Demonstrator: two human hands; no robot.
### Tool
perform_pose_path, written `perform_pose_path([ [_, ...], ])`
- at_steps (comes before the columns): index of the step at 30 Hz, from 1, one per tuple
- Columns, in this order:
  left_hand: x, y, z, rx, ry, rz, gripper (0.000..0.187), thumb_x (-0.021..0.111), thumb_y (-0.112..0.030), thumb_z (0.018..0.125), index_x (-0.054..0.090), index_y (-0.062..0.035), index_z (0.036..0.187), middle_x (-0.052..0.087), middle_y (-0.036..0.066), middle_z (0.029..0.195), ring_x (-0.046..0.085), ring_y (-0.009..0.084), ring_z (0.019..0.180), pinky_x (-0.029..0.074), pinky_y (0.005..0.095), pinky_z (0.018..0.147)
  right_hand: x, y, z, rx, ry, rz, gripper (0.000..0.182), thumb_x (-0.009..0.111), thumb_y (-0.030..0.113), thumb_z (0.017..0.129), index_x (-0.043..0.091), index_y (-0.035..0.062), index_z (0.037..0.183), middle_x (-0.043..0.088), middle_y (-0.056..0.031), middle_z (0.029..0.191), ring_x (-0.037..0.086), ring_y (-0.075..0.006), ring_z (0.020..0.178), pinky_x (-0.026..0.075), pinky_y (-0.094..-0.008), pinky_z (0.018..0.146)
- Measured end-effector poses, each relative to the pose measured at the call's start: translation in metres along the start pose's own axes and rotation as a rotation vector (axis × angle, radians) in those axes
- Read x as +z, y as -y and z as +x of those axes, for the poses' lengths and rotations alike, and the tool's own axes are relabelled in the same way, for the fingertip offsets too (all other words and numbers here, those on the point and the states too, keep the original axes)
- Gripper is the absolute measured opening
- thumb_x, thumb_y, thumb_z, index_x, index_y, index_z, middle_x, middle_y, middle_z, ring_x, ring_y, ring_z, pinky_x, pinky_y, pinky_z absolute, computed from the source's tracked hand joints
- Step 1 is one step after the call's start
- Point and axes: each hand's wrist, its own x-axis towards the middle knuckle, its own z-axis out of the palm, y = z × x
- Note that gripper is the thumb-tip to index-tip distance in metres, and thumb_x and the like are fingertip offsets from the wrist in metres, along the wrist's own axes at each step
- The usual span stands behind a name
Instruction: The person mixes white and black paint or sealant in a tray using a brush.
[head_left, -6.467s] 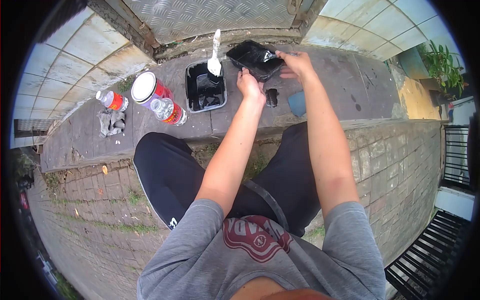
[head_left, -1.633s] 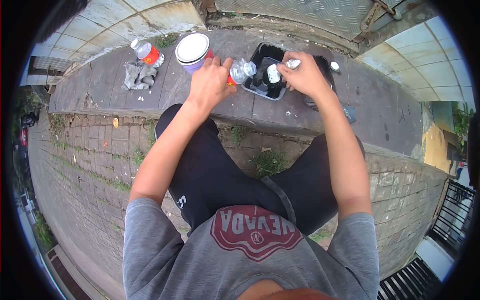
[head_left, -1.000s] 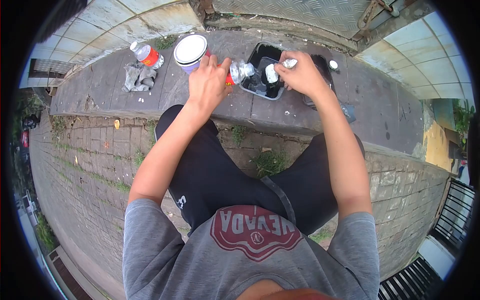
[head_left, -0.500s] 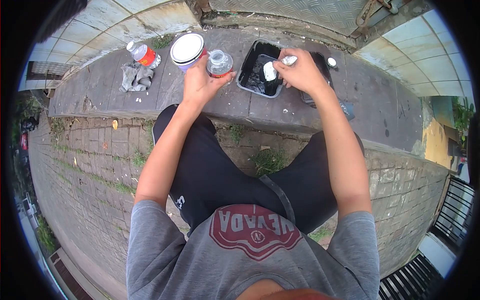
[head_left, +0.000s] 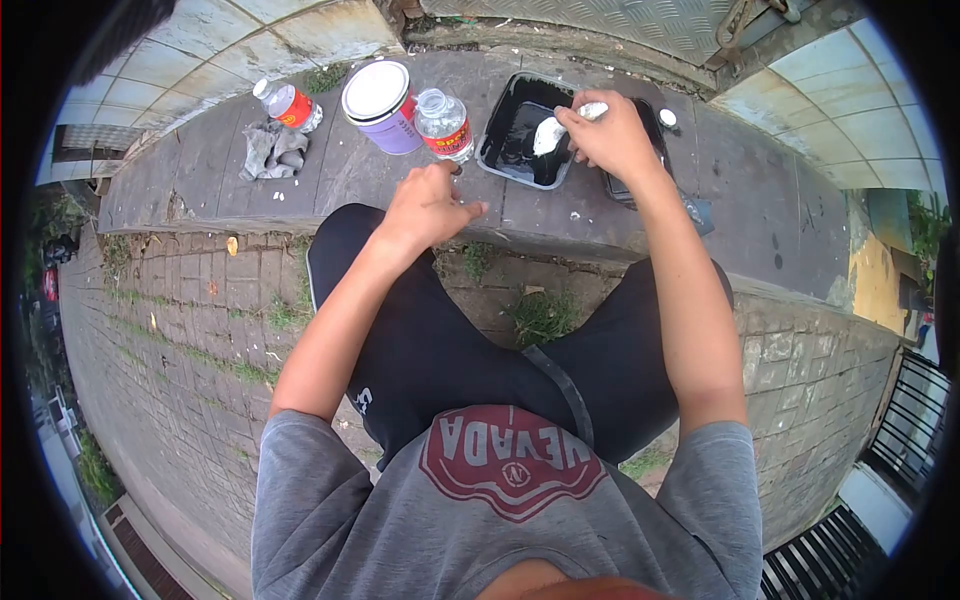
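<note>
The person wears a grey shirt (head_left: 400, 515) with short sleeves (head_left: 310, 465). Its dark red print (head_left: 515, 458) carries pale NEVADA lettering and a round emblem. The legwear (head_left: 450, 345) is black, with a small white logo (head_left: 364, 401) and a dark grey strap (head_left: 563, 392) at the front.

Open bottle (head_left: 443, 126) now upright beside paint can (head_left: 388, 125), was tipped toward black tray (head_left: 516, 150); left hand (head_left: 428, 207) let go, pulled back.

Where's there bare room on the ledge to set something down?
Widest: ledge right of the white cap. Smaller: left of the grey rag, and between rag and purple can. Crowded: can and open bottle sit tight together; the right hand and brush are over the nearby paint tray.
</note>
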Motion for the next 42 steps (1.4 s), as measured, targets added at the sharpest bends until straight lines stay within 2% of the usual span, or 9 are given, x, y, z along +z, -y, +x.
perform_pose_path([
  [3,0.053,-0.015,0.01,0.11,-0.239,-0.199,0.12,0.095,-0.042,0.07,0.028,0.0129,0.153,0.056,0.033,0.137,0.061,0.0403,0.122,0.047,0.046,0.108,0.003,0.002,-0.008,0.077,0.036,0.112,0.022,0.072,0.021,0.096,0.065,0.0012,0.091,0.069,-0.0086,0.068,0.065,-0.0121,0.053,0.051,-0.0261,0.046],
  [6,0.087,-0.03,0.013,-0.011,-0.28,-0.285,0.128,0.098,-0.043,0.064,0.025,0.0111,0.153,0.048,0.033,0.143,0.047,0.0416,0.138,0.038,0.047,0.117,0.002,-0.002,-0.013,0.09,0.074,0.164,0.021,0.071,0.02,0.096,0.064,0.0014,0.091,0.069,-0.0099,0.068,0.065,-0.0126,0.053,0.052,-0.0257,0.046],
  [9,0.092,-0.043,0.008,-0.034,-0.336,-0.399,0.131,0.099,-0.046,0.061,0.025,0.0109,0.152,0.045,0.031,0.147,0.044,0.0413,0.139,0.035,0.0474,0.119,0.002,-0.002,-0.017,0.134,0.079,0.203,0.019,0.069,0.016,0.097,0.062,0.0012,0.088,0.069,-0.0117,0.068,0.067,-0.0145,0.053,0.053,-0.0264,0.046],
  [17,0.111,-0.048,0.009,0.027,-0.451,-0.969,0.127,0.102,-0.028,0.061,0.02,0.0021,0.154,0.06,0.017,0.132,0.061,0.0252,0.122,0.049,0.0392,0.107,0.03,0.015,-0.039,0.207,-0.008,0.419,0.022,0.067,0.01,0.096,0.06,-0.0048,0.082,0.067,-0.0122,0.062,0.068,-0.0172,0.052,0.056,-0.0323,0.044],
  [27,0.115,-0.046,0.016,-0.053,-0.571,-0.863,0.117,0.1,-0.03,0.057,0.029,0.0,0.145,0.064,0.019,0.126,0.066,0.0283,0.115,0.052,0.0406,0.102,0.046,0.001,-0.041,0.023,-0.045,0.353,0.024,0.071,0.009,0.093,0.061,-0.0047,0.075,0.068,-0.0119,0.061,0.071,-0.0171,0.055,0.055,-0.0328,0.049],
  [28,0.114,-0.047,0.015,-0.083,-0.578,-0.823,0.117,0.1,-0.031,0.056,0.029,0.0005,0.145,0.064,0.019,0.126,0.066,0.0285,0.115,0.051,0.0407,0.102,0.038,0.008,-0.041,0.103,-0.009,0.311,0.016,0.067,0.008,0.097,0.062,-0.0035,0.088,0.071,-0.0137,0.072,0.069,-0.0143,0.059,0.057,-0.029,0.05],
  [34,0.114,-0.028,0.03,0.045,-0.567,-0.741,0.121,0.099,-0.036,0.052,0.03,0.0019,0.143,0.063,0.021,0.128,0.065,0.0329,0.118,0.05,0.042,0.104,0.032,-0.003,-0.021,0.064,-0.206,0.311,0.016,0.069,0.011,0.099,0.064,-0.0024,0.091,0.07,-0.0111,0.072,0.067,-0.013,0.058,0.055,-0.0272,0.05],
  [39,0.113,-0.024,0.034,0.047,-0.541,-0.745,0.121,0.097,-0.034,0.051,0.028,0.0001,0.144,0.063,0.022,0.128,0.066,0.034,0.117,0.051,0.043,0.102,0.047,-0.009,-0.031,0.032,-0.06,0.442,0.017,0.068,0.01,0.1,0.062,-0.0015,0.089,0.068,-0.009,0.072,0.067,-0.0126,0.06,0.055,-0.0269,0.05],
  [42,0.117,-0.02,0.035,0.046,-0.526,-0.677,0.125,0.098,-0.037,0.052,0.026,0.0014,0.146,0.06,0.023,0.132,0.063,0.0349,0.122,0.049,0.0437,0.106,0.043,-0.02,-0.032,-0.098,-0.076,0.233,0.018,0.073,0.011,0.092,0.064,-0.0022,0.083,0.067,-0.0136,0.067,0.068,-0.0169,0.059,0.054,-0.0311,0.055],
])
